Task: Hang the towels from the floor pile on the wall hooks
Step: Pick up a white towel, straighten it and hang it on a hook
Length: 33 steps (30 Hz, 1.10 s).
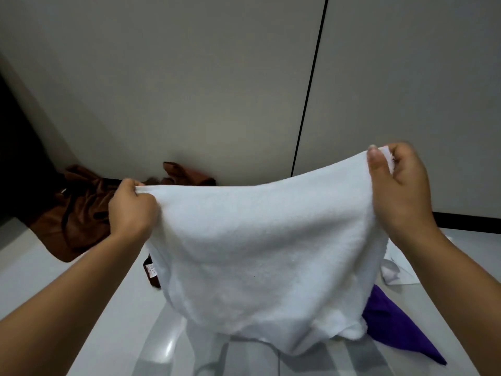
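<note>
A white towel [260, 256] fills the centre of the frame, stretched wide and hanging in a sag, its lower edge low in the frame above the glossy floor [54, 267]. The left hand [132, 207] pinches its upper corner at centre left; the right hand [398, 191] grasps the opposite corner at centre right, thumb laid over the hem. At lower right, a purple cloth [398, 332] lies on the floor, partly behind the towel, with white fabric [395, 270] just above it. Farther back, at left, a crumpled brown towel [76, 213] sits against the grey wall [189, 77].
</note>
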{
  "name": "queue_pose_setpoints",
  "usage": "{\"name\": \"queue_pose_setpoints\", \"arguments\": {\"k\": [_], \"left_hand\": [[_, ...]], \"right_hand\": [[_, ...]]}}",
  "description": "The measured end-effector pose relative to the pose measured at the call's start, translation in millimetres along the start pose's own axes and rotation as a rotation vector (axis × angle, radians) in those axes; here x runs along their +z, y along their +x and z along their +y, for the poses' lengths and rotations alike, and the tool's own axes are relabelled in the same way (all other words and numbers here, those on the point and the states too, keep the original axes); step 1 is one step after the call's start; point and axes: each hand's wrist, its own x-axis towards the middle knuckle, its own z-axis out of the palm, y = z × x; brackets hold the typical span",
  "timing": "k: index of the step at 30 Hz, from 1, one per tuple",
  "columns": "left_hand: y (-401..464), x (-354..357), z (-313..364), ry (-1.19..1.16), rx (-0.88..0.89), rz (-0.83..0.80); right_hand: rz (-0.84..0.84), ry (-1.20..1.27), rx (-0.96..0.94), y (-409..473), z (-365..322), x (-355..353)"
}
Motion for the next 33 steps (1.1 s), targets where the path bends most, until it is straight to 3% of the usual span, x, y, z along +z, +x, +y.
{"name": "queue_pose_setpoints", "arguments": {"k": [5, 13, 17, 24, 33], "left_hand": [[-2.6, 10.5, -26.6, 0.172, -0.067, -0.284], [-66.1, 22.4, 64.7, -0.323, 0.248, -0.922], [-87.5, 28.5, 85.2, -0.508, 0.217, -1.098], [-101.5, 24.6, 95.2, -0.525, 0.297, -1.008], [-93.1, 15.5, 103.9, -0.536, 0.511, -0.621]], "right_hand": [[-0.202, 0.062, -0.128, -9.3, -23.8, 9.1], [-0.458, 0.134, -0.186, -21.7, -36.5, 29.0], [-0.465, 0.244, -0.112, -22.2, -38.1, 26.5], [-0.484, 0.364, 0.009, -28.0, -37.1, 26.4], [-0.536, 0.435, 0.169, -43.1, -17.7, 36.3]]}}
